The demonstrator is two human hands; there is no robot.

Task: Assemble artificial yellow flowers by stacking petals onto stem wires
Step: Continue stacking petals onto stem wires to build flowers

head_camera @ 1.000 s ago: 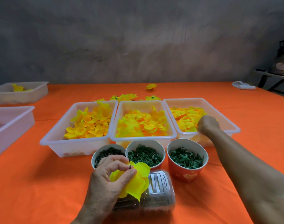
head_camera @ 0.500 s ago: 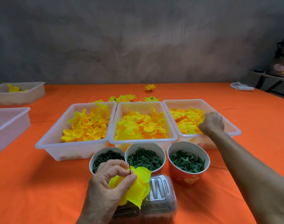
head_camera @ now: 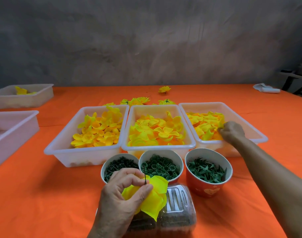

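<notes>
Left hand [head_camera: 127, 194] pinches an upright stem wire [head_camera: 144, 176] with petals; right hand [head_camera: 232, 132], far forward-right, closes on a petal [head_camera: 221, 124] in the right tray [head_camera: 260, 133].

The left hand [head_camera: 122, 194] sits curled at six o'clock, fingers pinching, while the right hand [head_camera: 231, 130] stretches, fingers curled, toward two o'clock.

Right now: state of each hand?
Left hand: pinching the stem wire with yellow petals on it.
Right hand: fingers curled on petals in the right tray.
</notes>
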